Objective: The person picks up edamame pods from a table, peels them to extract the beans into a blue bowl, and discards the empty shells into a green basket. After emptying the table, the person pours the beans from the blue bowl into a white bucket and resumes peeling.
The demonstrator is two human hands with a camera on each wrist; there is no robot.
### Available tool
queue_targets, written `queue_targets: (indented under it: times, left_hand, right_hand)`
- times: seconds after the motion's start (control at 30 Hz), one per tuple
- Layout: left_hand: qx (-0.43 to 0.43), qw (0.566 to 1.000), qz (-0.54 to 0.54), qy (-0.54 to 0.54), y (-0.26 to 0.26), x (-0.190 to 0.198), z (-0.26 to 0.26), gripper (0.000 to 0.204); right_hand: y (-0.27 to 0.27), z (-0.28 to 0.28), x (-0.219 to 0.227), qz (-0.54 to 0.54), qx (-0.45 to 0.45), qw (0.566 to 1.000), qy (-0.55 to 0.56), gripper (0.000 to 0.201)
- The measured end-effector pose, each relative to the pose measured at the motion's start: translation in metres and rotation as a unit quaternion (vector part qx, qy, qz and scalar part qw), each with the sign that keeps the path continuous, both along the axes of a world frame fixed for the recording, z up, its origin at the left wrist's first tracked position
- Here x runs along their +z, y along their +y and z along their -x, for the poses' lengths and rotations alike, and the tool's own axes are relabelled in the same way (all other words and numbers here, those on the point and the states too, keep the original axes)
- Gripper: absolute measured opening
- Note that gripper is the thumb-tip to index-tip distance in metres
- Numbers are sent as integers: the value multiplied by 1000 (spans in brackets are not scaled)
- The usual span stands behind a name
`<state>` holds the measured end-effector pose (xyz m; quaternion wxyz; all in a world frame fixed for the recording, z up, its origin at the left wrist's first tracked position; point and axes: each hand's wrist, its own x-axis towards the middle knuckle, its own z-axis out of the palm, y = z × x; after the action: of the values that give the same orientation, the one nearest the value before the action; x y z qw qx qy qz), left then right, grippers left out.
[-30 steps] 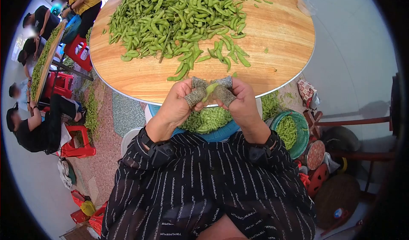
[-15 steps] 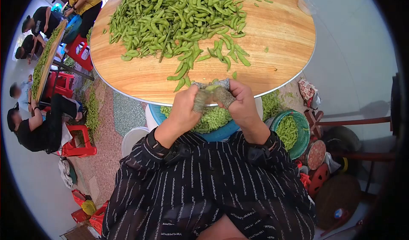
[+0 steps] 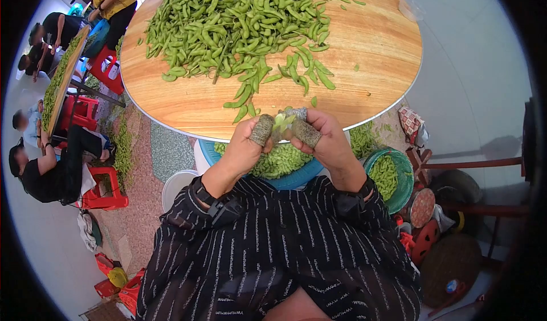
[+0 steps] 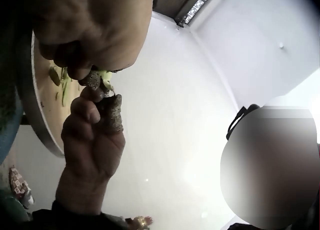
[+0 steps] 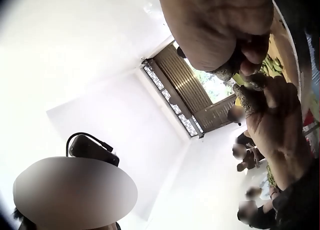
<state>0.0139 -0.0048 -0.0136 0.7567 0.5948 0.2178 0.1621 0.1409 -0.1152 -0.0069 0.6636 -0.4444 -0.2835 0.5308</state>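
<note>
While round wood-grained table (image 3: 373, 39) curved beyond blue plastic tub (image 3: 299, 180), left hand (image 3: 245, 144) and right hand (image 3: 329, 138) in speckled grey finger sleeves (image 3: 262, 129) pinched pale-green split pod (image 3: 280, 123) directly between them, neither clearly nearer; pod's long axis unclear.

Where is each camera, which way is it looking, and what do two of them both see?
Head: on the person's head, looking forward and down at the bean pile on the table; the left hand, right hand and striped shirt show.
Left wrist: looks up and rightward past both hands at the wall; the left hand is closest.
Right wrist: looks up and leftward past both hands toward a window; the right hand is closest.
Shared: both wrist views show the table's edge and the person's blurred head.
</note>
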Motion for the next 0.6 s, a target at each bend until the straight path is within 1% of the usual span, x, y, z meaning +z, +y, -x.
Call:
queue_targets:
  times: [0.03,0.1,0.23,0.3,0.33,0.4,0.43,0.5,0.53,0.6]
  left_hand:
    - [0,1000,0,0,1,-1,0,18]
    - [-22,990,-139,0,3,-2,1,19]
    - [-26,988,-151,1,3,-2,2,22]
    - [-46,996,-77,-3,2,-2,3,25]
    - [-46,996,-77,-3,3,-3,3,25]
    - [-56,990,-127,-3,5,-5,3,25]
    - [-57,990,-128,-4,5,-6,4,25]
    - [-71,982,-174,-8,6,-7,4,32]
    - [-70,981,-179,-10,6,-5,4,32]
    - [-73,982,-174,10,5,-3,4,24]
  right_hand:
    - [0,1,3,13,0,1000,-14,9]
    - [0,2,3,25,-1,999,-29,8]
    - [1,2,-1,14,-4,999,-42,7]
    - [1,3,-1,10,-4,999,-45,8]
    - [1,3,1,9,-6,999,-50,8]
    - [1,3,2,7,-10,998,-56,7]
    - [1,3,-1,0,-4,998,-57,7]
    - [3,1,-2,-14,1,998,-63,7]
    - [3,2,-2,-6,-2,998,-63,7]
    - [4,2,-4,-3,-4,998,-66,7]
